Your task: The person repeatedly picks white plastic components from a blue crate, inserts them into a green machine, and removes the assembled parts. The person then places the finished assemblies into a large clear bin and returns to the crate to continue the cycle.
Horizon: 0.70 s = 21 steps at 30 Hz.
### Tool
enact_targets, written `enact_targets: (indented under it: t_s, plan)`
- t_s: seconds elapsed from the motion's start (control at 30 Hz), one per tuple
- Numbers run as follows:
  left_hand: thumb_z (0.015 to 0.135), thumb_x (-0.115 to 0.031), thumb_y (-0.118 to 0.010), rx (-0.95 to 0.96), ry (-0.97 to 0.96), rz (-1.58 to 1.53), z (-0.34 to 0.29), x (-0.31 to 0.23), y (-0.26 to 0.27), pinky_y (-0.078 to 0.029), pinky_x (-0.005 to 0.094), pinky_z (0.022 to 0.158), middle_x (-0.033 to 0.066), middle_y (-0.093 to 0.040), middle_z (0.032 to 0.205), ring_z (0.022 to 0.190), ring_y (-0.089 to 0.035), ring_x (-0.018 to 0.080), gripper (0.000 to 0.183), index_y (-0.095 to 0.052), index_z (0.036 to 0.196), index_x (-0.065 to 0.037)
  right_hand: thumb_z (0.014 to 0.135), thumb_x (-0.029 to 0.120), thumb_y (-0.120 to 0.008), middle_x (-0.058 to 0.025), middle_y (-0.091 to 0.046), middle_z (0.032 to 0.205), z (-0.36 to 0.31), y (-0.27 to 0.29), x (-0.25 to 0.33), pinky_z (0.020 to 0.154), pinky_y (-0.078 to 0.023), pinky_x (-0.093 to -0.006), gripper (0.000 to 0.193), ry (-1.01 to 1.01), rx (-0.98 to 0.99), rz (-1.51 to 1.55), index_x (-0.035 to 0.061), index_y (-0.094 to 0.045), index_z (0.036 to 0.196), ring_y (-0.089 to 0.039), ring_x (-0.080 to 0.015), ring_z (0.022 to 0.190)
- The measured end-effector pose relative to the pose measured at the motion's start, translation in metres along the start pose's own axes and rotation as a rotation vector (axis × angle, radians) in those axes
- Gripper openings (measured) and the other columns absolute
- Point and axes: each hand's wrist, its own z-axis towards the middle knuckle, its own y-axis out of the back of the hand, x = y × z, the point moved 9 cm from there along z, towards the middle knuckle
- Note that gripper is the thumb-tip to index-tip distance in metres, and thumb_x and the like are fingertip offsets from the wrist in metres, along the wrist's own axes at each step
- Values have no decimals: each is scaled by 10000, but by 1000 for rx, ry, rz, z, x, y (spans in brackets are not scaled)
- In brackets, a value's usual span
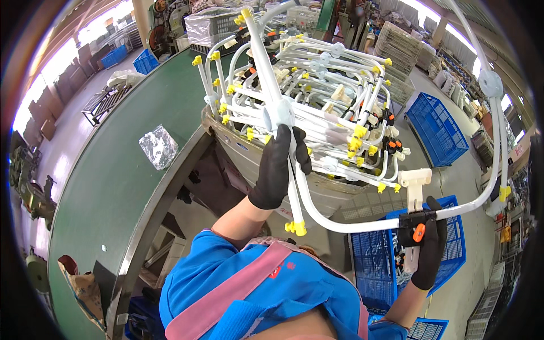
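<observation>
I hold up a bent white tube frame (340,227) with yellow end caps and pale blue plastic joints. My left hand (276,165), in a black glove, is closed around its tubes just below one pale blue joint (279,113). On the right, my gloved right hand (432,249) grips the frame at a black clamp (417,219) with an orange button (419,233). A cream plastic bracket (415,187) sticks up from that clamp. The right hand's palm side is partly hidden. Beyond my left hand, a big container (243,148) is heaped with similar white frames (334,73).
A green-topped table (113,187) curves along my left, with a crumpled clear plastic bag (158,147) on it. Blue crates stand below my right hand (371,260) and further right (437,129). Wire baskets (396,48) are stacked at the back.
</observation>
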Motion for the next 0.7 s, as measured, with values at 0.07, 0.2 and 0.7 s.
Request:
enact_targets:
  t_s: [0.07, 0.2, 0.7]
  plan:
    - [972, -525, -425, 34, -20, 13, 11, -9, 1, -425, 257, 523, -4, -454, 630, 552, -478, 117, 454, -503, 987, -78, 958, 180, -463, -71, -625, 899, 11, -7, -1, 676, -541, -245, 422, 36, -16, -90, 0, -456, 1340, -624, -122, 755]
    - [963, -555, -423, 87, -40, 35, 21, -3, 0, -430, 265, 532, -1, -468, 635, 563, -480, 120, 472, -506, 1019, -95, 977, 227, -487, -80, -642, 858, 27, 1, -2, 668, -541, -250, 415, 45, -120, -165, 7, -467, 1328, -627, -127, 719]
    - [964, -141, -501, 386, 264, -228, -22, 19, -1, -516, 417, 852, 173, -632, 1014, 960, -634, 275, 248, -494, 1193, -46, 938, 166, -522, -51, -593, 740, 103, -26, 42, 462, -463, -231, 195, -260, 102, 9, 3, -564, 1037, -598, -136, 582]
